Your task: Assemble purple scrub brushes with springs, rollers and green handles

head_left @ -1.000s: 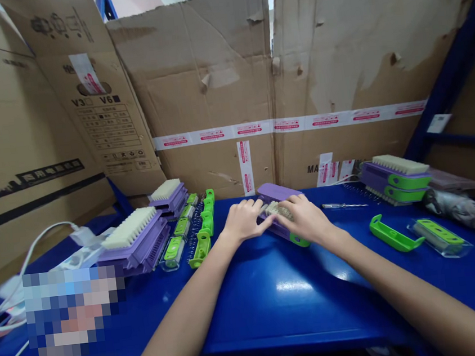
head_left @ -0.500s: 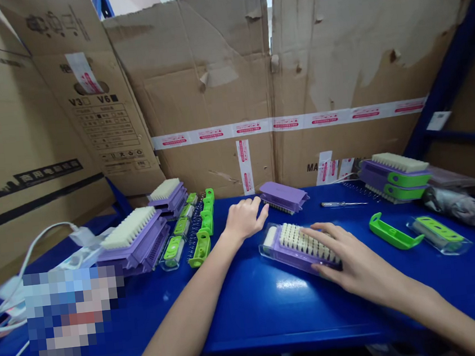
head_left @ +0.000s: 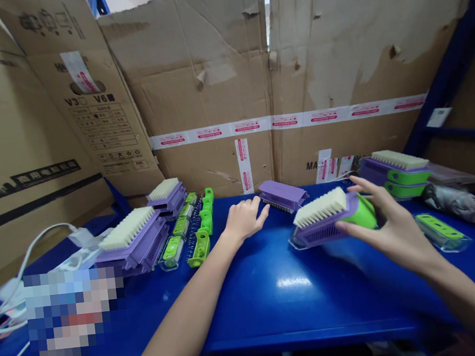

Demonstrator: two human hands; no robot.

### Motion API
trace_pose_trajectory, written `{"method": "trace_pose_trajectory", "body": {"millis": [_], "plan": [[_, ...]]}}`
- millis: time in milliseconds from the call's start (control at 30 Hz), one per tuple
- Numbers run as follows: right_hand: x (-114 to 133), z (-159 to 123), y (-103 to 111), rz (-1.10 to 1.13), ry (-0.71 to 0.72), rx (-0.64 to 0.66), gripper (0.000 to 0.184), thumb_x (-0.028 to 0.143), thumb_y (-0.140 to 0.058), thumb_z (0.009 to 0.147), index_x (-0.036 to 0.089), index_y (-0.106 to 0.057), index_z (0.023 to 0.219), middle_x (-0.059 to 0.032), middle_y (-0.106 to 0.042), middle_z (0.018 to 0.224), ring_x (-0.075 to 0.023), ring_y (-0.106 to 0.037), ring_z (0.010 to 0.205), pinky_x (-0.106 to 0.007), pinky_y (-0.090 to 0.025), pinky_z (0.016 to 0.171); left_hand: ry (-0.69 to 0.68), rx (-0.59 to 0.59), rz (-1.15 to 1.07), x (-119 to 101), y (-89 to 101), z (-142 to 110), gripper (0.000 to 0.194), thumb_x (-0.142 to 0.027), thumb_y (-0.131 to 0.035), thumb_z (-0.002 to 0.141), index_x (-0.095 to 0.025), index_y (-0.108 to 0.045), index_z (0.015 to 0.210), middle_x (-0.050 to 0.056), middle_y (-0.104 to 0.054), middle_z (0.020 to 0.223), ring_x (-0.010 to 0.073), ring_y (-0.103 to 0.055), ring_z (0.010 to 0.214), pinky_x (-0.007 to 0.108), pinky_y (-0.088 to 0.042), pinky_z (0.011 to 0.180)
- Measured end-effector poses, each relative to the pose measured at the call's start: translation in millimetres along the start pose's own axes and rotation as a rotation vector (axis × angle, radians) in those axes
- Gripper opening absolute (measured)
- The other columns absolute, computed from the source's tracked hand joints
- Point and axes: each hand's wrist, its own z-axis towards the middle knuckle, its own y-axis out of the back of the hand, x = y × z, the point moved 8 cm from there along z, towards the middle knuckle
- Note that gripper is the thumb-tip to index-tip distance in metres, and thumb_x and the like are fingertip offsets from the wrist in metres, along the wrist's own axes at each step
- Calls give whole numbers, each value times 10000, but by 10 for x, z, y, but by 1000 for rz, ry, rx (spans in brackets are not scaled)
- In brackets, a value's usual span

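Place type: workshop or small assembly station
Work surface: blue tabletop [head_left: 251, 307] bearing repeated brush parts, purple bodies [head_left: 282, 193] and green covers [head_left: 199, 249], set out in groups
Walling: large cardboard sheets [head_left: 211, 90], taped, torn at the top
Framing: blue metal post [head_left: 443, 74]

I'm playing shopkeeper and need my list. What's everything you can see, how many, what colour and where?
Held brush: one, purple and cream, in right grip
Low brush: one, purple, back middle
Brush stacks: three, purple and cream, two left, one right
Boxed pieces: about five, green, most left, one right
Green holders: several, green, left row
Bag: at least one, greyish, far right
Plug: one, white, left
Cardboard: several panels, brown, behind
Table: one, blue, underneath
Blurred patch: contents unclear, front left
Left hand: one, bare, middle
Right hand: one, bare, right
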Motion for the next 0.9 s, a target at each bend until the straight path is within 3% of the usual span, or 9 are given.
{"method": "trace_pose_trajectory", "body": {"millis": [100,200,333,500,600,667,733,800,900], "plan": [[50,278,149,-190,-51,-143,705,606,-581,729,249,-463,1325,-114,-535,1157,-299,-557,1074,-452,-453,918,-45,21,-54,-46,4,-10,452,-513,-313,920,-168,-542,1100,110,-671,959,261,-636,924,330,-457,733],[15,548,140,-386,-208,-128,679,659,-499,754,228,-534,1278,-148,-540,1124,-328,-582,1014,-462,-452,863,-162,52,-168,-210,21,-53,608,-637,-417,834,-165,-492,1210,138,-629,1118,293,-601,1030,375,-462,815],[-69,789,-128,-501,-342,92,701,714,-343,792,217,-585,1224,-168,-613,1081,-345,-616,955,-460,-450,814,-222,94,-495,-431,8,-100,854,-675,-640,641,-209,-394,1313,121,-555,1269,302,-550,1123,396,-455,880],[-294,643,-563,-401,-443,421,733,719,-259,818,213,-560,1254,-123,-692,844,-265,-666,666,-397,-486,669,6,301,-1063,-316,-269,-34,496,-496,-640,730,-150,-571,1079,66,-679,932,193,-634,819,277,-468,697],[-277,479,-671,-460,-297,437,738,691,-312,822,169,-522,1298,-180,-659,1056,-320,-650,900,-446,-481,768,98,346,-1216,-143,-342,8,424,-509,-627,733,-121,-651,903,39,-667,796,158,-598,730,244,-427,645],[-71,360,-791,-377,-44,464,737,653,-366,830,163,-426,1377,-181,-565,1249,-312,-550,1128,-447,-445,892,153,378,-1284,-63,-377,6,439,-540,-611,736,-112,-666,815,30,-653,746,138,-567,677,235,-403,618],[186,197,-908,-281,204,527,763,596,-494,797,201,-334,1429,-149,-467,1368,-287,-455,1237,-436,-406,965,209,452,-1329,-44,-438,-24,485,-579,-605,728,-100,-665,769,30,-639,695,122,-539,614,229,-384,583],[341,57,-968,-296,330,574,763,504,-613,743,242,-363,1414,-130,-475,1357,-295,-473,1199,-456,-409,951,263,526,-1349,-49,-501,-57,549,-630,-576,730,-93,-667,803,35,-636,679,118,-535,582,224,-377,553],[395,-45,-872,-341,354,564,694,398,-669,708,269,-456,1355,-116,-547,1255,-284,-542,1063,-442,-446,875,374,566,-1326,10,-578,-74,675,-716,-402,789,-108,-644,955,38,-631,672,119,-542,522,214,-364,475]]}}
